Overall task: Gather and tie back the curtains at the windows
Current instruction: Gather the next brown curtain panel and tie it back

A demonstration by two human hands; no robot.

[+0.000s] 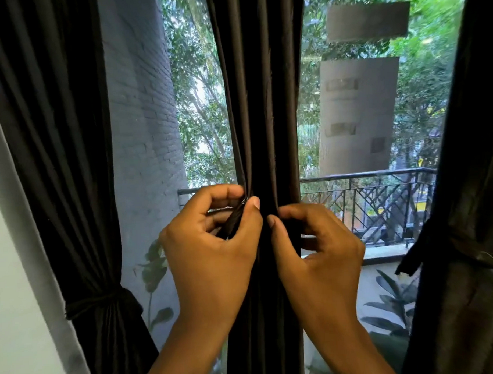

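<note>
Window glass (377, 120) fills background: trees, brick wall (145, 120), balcony railing (379, 187) beyond; white wall at far left. Left curtain (65, 165) gathered, tieback (98, 301) knotted round it. Right curtain (470, 235) likewise tied. Middle curtain (260, 102) gathered into column between panes, judged not yet secured. Left hand (211, 244) curled, pinching dark tie strip (236, 219) beside column; right hand (317, 251) curled against fabric, thumb pressing, what it grips hidden. Remaining: fasten middle tie.

Plain dark brown, perhaps black, curtains (260, 102); black lattice-patterned railing (380, 199); pale grey brick wall (145, 120)
</note>
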